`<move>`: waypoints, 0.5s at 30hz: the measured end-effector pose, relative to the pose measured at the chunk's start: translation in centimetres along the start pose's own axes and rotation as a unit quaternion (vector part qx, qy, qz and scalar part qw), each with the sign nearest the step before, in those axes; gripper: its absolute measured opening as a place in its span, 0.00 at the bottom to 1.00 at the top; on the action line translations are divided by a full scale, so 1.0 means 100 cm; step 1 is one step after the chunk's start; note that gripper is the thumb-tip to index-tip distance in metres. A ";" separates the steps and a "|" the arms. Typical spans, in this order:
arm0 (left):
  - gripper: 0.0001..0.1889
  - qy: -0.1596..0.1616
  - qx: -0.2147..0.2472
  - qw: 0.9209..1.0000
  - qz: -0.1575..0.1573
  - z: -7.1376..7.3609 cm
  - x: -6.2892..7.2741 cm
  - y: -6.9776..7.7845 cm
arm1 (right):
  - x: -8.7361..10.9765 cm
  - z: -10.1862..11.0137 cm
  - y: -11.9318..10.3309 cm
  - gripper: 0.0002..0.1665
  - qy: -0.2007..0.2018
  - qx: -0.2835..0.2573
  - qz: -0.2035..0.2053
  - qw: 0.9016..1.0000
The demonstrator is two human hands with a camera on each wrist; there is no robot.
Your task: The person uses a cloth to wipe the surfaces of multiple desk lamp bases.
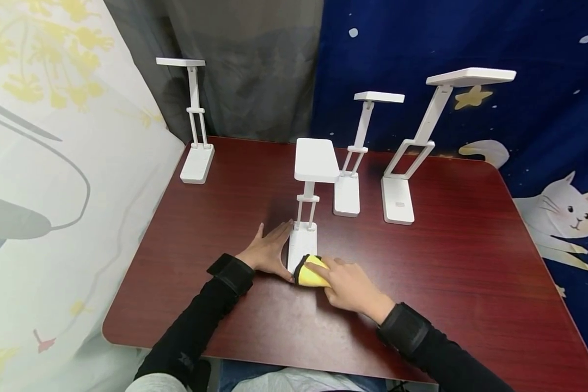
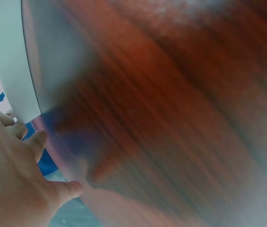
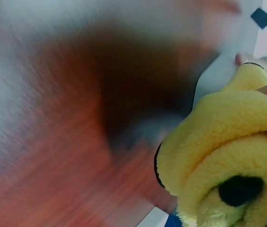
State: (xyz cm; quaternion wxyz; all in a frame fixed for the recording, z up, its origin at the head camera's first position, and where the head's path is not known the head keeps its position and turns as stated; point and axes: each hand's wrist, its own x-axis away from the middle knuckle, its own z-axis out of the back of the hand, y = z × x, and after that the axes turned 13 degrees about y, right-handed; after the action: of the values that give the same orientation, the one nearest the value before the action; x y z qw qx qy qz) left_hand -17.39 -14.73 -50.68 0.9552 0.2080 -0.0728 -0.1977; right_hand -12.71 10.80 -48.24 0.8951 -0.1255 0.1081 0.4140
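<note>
A white folding desk lamp (image 1: 302,238) stands upright near the middle of the table, its flat head raised on a jointed arm. My left hand (image 1: 269,253) lies along the left side of its base, fingers extended and thumb spread toward the front corner. In the left wrist view the fingers reach the end of a white part (image 2: 13,61). With my right hand (image 1: 351,284) I hold a bunched yellow cloth (image 1: 311,272) with dark edging against the front of the base. The right wrist view shows the fluffy cloth folded over itself; most of the right hand is out of that view.
Three more white lamps stand at the back: one at the far left (image 1: 197,164), one just behind the middle lamp (image 1: 347,195), and a larger one (image 1: 398,201) to the right. The dark red table (image 1: 470,283) meets a patterned wall covering at left and curtains behind.
</note>
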 end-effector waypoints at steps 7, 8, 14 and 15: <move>0.76 -0.001 -0.008 1.000 -0.005 0.000 0.001 -0.002 | 0.006 0.012 -0.002 0.34 -0.065 -0.113 0.028 0.991; 0.76 -0.001 -0.006 1.000 -0.006 0.000 0.001 -0.003 | 0.004 0.016 0.000 0.34 -0.074 -0.132 0.017 0.988; 0.76 -0.004 0.015 1.000 0.000 -0.003 -0.001 -0.003 | -0.036 0.021 0.012 0.36 0.005 -0.060 -0.037 0.997; 0.76 -0.002 0.021 1.000 0.002 -0.004 0.000 -0.003 | -0.045 0.018 0.012 0.37 0.022 -0.026 -0.036 0.999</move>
State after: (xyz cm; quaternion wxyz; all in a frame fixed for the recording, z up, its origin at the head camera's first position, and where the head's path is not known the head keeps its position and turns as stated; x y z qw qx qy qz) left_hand -17.46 -14.85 -51.18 0.9508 0.2278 -0.0791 -0.1944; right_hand -16.33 8.90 -45.38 0.9032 -0.1616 0.1128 0.3813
